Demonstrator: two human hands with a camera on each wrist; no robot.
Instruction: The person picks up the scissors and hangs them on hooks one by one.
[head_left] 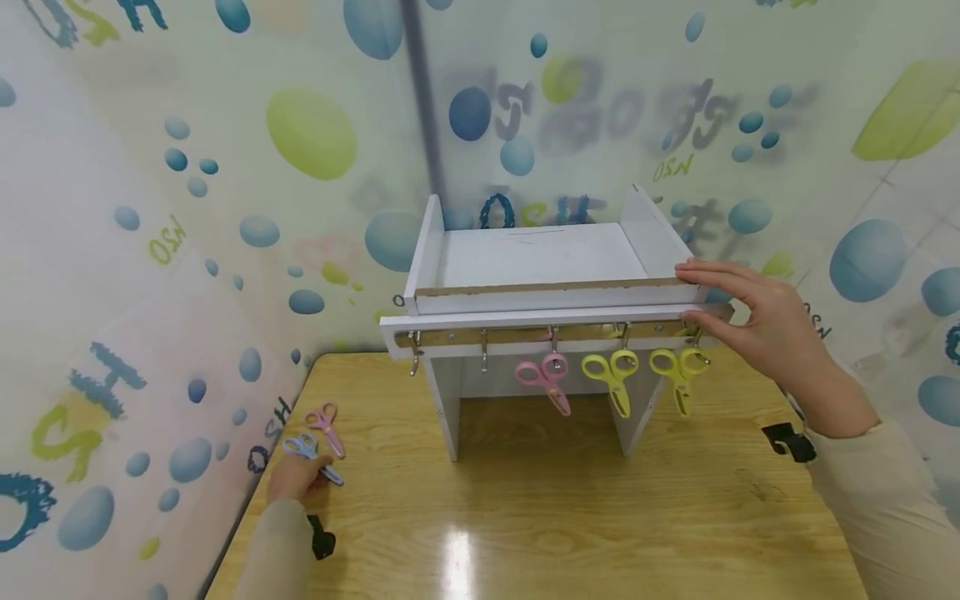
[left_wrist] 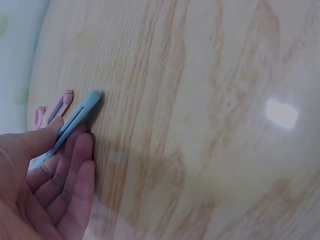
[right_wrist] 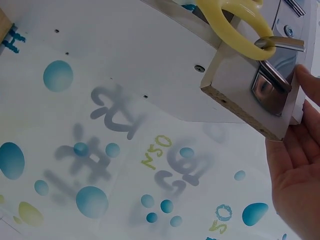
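Note:
My left hand point(head_left: 291, 478) is low at the table's left side, pinching blue scissors point(left_wrist: 80, 116) between thumb and fingers. Just beyond them lies a pair of pink scissors point(head_left: 324, 423) on the wood. Up at the right end of a white shelf point(head_left: 540, 297), my right hand point(head_left: 776, 321) grips the corner, thumb at the front and fingers over the side panel. Pink scissors point(head_left: 551, 385) and two yellow pairs, one left point(head_left: 617, 383) and one right point(head_left: 681, 383), hang from the shelf's hook rail. The rightmost pair's handle loops a hook near my right thumb.
Two bare metal hooks, an end one point(head_left: 414, 353) and its neighbour point(head_left: 483, 350), stick out at the rail's left. The shelf stands on side panels on the wooden table point(head_left: 540, 517). A patterned wall point(head_left: 225, 200) closes in behind and at the left.

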